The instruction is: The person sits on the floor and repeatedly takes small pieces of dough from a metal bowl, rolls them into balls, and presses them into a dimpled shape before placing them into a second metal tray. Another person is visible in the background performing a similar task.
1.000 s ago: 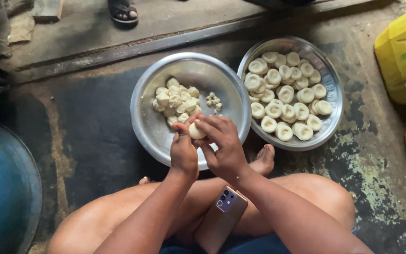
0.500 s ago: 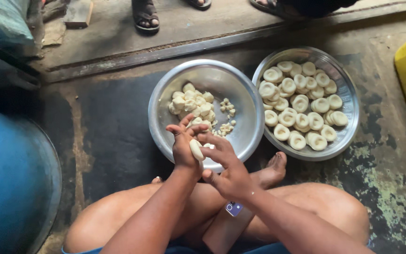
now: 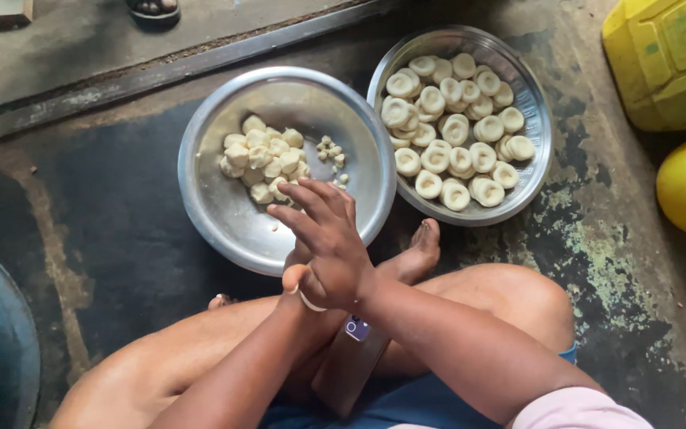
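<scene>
1. We count 2 steel bowls: left bowl (image 3: 200,191) with a pile of about 20 small dough pieces (image 3: 267,163); right bowl (image 3: 537,143) with about 27 shaped dough rounds (image 3: 454,127).
2. Right hand (image 3: 331,246), fingers extended, lies pressed over left hand (image 3: 299,278), just below the left bowl's near rim.
3. Left hand mostly hidden; we cannot tell its finger state. Any dough between the palms is not visible.
4. 2 yellow containers (image 3: 668,56), cut off at the frame edge.
</scene>
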